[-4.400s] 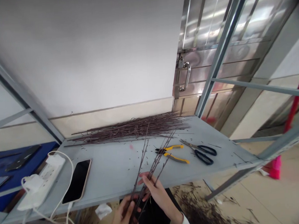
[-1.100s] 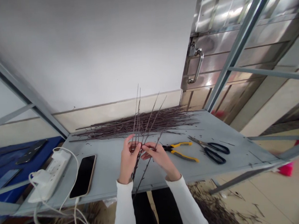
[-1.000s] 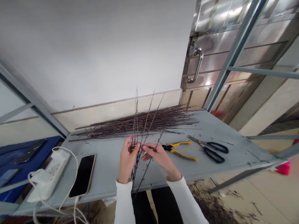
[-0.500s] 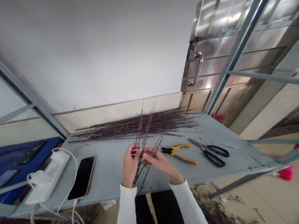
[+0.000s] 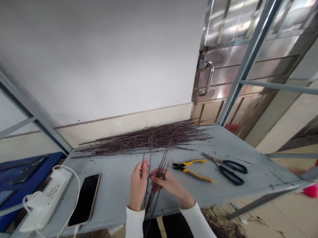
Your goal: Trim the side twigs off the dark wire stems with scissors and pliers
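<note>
Thin dark twigs (image 5: pixel 152 196) stand up between my hands over the front of the grey table (image 5: pixel 111 179). My left hand (image 5: pixel 138 179) is closed, with a twig pinched between thumb and fingers. Curled around a small bunch of twigs is my right hand (image 5: pixel 167 183), its thumb toward the left hand. Behind both hands lies a long pile of twigs (image 5: pixel 133 139) along the wall. Yellow-handled pliers (image 5: pixel 193 170) rest just right of my right hand, jaws toward it. Further right are scissors (image 5: pixel 228 167) with dark handles.
A black-screened phone (image 5: pixel 84 199) on a white cable lies at the left, beside a white power strip (image 5: pixel 47 201). Blue-grey frame posts (image 5: pixel 252 59) rise at the table's sides. Twig scraps (image 5: pixel 224 222) litter the floor below.
The twigs in my right hand are gathered closer together, and that hand sits slightly lower. My left hand has parted a little from the right. The camera view has shifted slightly.
</note>
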Available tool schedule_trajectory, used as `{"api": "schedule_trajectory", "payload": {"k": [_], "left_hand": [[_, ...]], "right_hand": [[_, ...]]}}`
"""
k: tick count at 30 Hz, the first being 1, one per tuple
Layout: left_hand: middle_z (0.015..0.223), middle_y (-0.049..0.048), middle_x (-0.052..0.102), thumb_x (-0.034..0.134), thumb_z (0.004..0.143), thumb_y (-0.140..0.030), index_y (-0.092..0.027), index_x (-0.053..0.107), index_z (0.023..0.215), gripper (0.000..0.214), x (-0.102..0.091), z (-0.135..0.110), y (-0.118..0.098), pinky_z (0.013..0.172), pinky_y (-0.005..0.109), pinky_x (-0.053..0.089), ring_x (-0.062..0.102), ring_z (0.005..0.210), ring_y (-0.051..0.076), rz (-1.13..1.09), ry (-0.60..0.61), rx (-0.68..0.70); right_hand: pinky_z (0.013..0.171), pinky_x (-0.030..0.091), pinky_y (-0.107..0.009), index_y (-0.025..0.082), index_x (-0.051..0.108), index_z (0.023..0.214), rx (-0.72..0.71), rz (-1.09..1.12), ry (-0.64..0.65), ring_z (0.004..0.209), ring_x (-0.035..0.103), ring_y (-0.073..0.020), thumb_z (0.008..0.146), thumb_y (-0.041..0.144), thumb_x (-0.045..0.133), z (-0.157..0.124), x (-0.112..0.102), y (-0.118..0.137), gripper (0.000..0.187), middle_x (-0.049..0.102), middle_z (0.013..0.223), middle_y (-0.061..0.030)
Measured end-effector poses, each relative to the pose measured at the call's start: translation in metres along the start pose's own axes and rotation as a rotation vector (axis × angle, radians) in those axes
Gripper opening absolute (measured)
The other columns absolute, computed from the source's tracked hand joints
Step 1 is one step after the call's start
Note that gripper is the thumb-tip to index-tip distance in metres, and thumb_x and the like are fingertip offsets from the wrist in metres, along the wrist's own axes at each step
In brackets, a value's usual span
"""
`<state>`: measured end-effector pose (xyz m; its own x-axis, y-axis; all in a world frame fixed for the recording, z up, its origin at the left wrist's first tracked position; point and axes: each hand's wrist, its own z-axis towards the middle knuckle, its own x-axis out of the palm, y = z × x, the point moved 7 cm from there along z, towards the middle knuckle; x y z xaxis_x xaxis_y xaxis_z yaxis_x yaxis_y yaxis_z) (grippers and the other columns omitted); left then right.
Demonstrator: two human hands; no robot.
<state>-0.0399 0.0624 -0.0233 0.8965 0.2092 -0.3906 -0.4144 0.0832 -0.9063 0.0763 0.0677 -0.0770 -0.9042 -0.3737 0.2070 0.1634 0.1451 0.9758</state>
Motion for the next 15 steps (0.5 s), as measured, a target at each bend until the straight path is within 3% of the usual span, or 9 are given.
{"api": "schedule_trajectory", "payload": {"k": [7, 15], "left_hand": [[0.094, 0.0081, 0.071, 0.047, 0.085, -0.046, -0.019, 0.064, 0.099, 0.035, 0.003, 0.001, 0.007, 0.077, 0.034, 0.048, 0.064, 0.083, 0.022, -0.058, 0.09, -0.025], [0.094, 0.0059, 0.07, 0.053, 0.082, -0.047, -0.019, 0.064, 0.096, 0.033, 0.006, -0.008, -0.007, 0.073, 0.03, 0.048, 0.063, 0.076, 0.019, -0.133, 0.179, -0.04]], "right_hand": [[0.048, 0.051, -0.026, 0.016, 0.058, 0.082, -0.006, 0.013, -0.076, 0.048, 0.06, -0.0126, 0.066, 0.054, 0.068, -0.002, -0.009, 0.009, 0.042, 0.062, 0.062, 0.0023], [0.046, 0.054, -0.026, 0.015, 0.063, 0.083, -0.05, 0.013, -0.162, 0.048, 0.061, -0.0134, 0.065, 0.051, 0.07, -0.011, -0.016, 0.034, 0.041, 0.062, 0.061, 0.0016]]}}
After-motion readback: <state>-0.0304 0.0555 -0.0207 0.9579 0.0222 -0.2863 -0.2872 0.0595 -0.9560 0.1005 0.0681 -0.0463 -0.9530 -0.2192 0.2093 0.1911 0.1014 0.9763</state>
